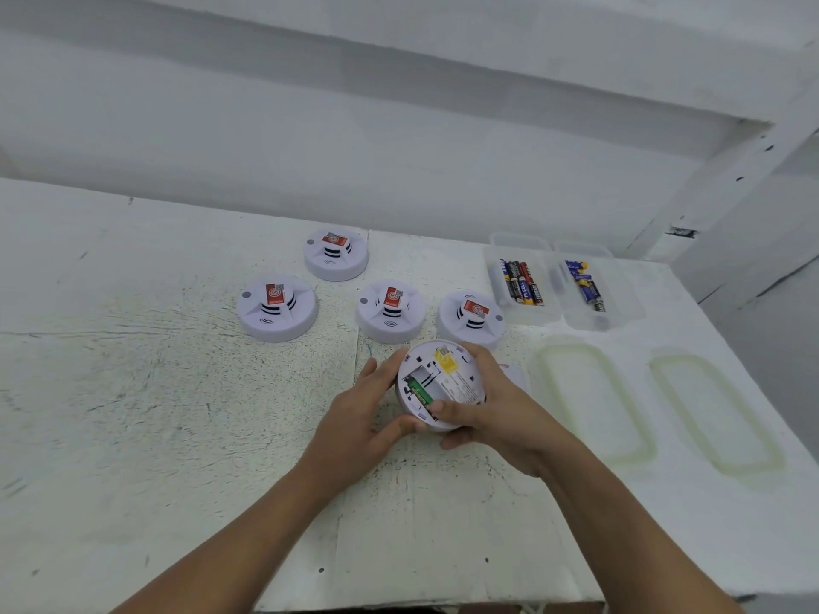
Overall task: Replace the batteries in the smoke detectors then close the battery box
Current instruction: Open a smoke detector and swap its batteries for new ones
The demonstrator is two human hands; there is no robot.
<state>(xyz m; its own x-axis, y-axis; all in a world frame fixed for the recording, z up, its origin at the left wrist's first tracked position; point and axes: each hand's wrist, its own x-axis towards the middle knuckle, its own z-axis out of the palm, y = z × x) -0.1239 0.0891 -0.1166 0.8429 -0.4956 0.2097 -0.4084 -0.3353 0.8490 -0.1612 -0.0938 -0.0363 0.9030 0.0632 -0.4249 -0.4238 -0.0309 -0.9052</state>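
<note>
Gripping the upturned smoke detector (456, 383) with my left hand (363, 418) and right hand (496, 405) curled round its rim, I fear a slipping thumb flicks the green battery (419, 392) away.

A scuffed white painted table (155, 392) carries 4 round white plastic smoke detectors (276, 308) (336, 254) (390, 311) (470, 319), each red-labelled on top. At its far right stand 2 open clear plastic battery boxes (532, 315) (625, 299), side by side. Nearer lie 2 translucent plastic lids (591, 401) (715, 414), flat and apart.
</note>
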